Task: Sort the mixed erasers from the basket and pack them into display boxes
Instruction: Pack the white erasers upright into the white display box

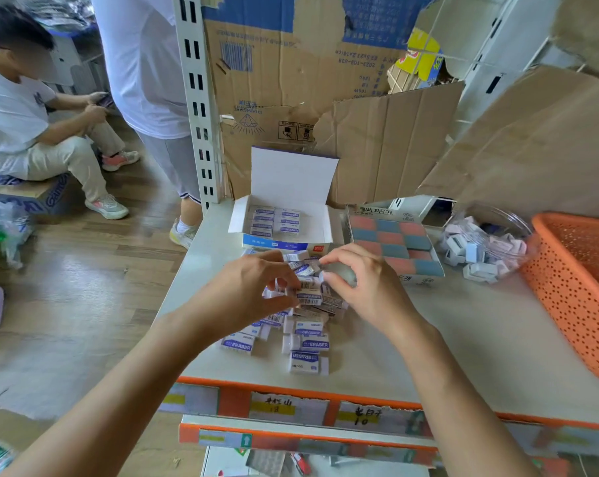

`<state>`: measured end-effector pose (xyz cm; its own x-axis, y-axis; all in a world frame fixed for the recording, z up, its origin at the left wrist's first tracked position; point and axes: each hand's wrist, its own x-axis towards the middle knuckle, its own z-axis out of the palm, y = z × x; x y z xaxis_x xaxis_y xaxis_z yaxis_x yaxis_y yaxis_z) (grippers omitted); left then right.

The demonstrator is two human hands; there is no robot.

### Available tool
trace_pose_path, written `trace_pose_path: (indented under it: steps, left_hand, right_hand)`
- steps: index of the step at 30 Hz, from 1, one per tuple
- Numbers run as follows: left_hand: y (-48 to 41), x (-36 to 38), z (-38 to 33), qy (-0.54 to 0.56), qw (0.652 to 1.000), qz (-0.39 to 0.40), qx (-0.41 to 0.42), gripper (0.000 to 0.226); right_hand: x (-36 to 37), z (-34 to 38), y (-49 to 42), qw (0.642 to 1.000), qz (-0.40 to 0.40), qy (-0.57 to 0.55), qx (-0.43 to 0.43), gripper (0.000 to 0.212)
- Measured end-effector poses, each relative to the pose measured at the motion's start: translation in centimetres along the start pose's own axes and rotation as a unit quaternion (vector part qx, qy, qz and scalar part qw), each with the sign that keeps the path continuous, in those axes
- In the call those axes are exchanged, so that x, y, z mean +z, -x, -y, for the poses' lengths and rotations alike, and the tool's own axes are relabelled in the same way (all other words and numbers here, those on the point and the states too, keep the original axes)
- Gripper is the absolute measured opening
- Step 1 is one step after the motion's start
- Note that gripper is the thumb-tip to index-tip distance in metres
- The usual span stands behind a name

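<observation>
A loose heap of white erasers (305, 339) in blue-printed sleeves lies on the shelf top in front of me. My left hand (253, 287) grips a small stack of these erasers (308, 297) above the heap. My right hand (363, 284) touches the same stack from the right, fingers curled. Behind the heap stands an open white display box (320, 232) with its lid up, holding two rows of the same erasers (274, 220). To its right a box of red-and-blue erasers (394, 247) looks full.
An orange perforated basket (573, 290) sits at the right edge. A clear round tub (487, 249) of small pastel erasers lies beside it. Cardboard sheets (394, 139) back the shelf. A seated person (26, 125) and a standing person (146, 80) are at the left.
</observation>
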<state>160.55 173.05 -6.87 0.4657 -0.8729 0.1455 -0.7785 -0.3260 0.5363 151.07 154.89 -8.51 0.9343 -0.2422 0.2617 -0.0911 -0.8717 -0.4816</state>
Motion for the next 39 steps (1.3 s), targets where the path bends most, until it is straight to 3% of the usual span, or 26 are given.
trace_pose_path:
  steps: [9, 14, 17, 19, 23, 27, 33, 36, 39]
  left_hand:
    - [0.3, 0.2, -0.8, 0.003, 0.999, -0.029, -0.023, 0.012]
    - [0.8, -0.4, -0.5, 0.056, 0.994, -0.095, 0.015, 0.017]
    - [0.6, -0.9, -0.4, 0.055, 0.989, -0.137, 0.021, 0.019]
    - [0.2, -1.0, -0.3, 0.056, 0.988, -0.142, 0.022, 0.023]
    - [-0.5, -0.6, 0.3, 0.054, 0.988, -0.147, 0.014, 0.032]
    - [-1.7, -0.4, 2.6, -0.013, 0.991, -0.12, -0.06, 0.05]
    - [-4.1, -0.6, 4.5, -0.088, 0.976, -0.105, -0.171, 0.046]
    - [-4.9, -0.8, 4.9, -0.086, 0.972, -0.099, -0.194, 0.048]
    - [-5.2, -0.8, 5.3, -0.081, 0.972, -0.097, -0.197, 0.049]
  right_hand:
    - [0.0, 0.2, 0.5, 1.0, -0.002, 0.006, -0.012, 0.018]
    - [-1.1, 1.1, 0.8, 0.992, -0.036, -0.096, -0.07, 0.02]
    - [-1.7, 1.9, 0.9, 0.985, -0.004, -0.146, -0.089, 0.027]
    - [-1.7, 2.2, 0.8, 0.987, 0.008, -0.123, -0.107, 0.038]
    - [-1.2, 1.9, -0.4, 0.993, -0.037, -0.062, -0.097, 0.022]
    - [-0.6, 1.3, -2.9, 0.996, -0.08, -0.005, -0.034, 0.012]
    - [0.7, 0.9, -8.3, 0.995, 0.033, 0.093, 0.014, 0.017]
    - [1.3, 1.0, -10.0, 0.99, 0.11, 0.087, 0.008, 0.019]
    - [1.9, 1.0, -10.9, 0.987, 0.135, 0.081, 0.005, 0.016]
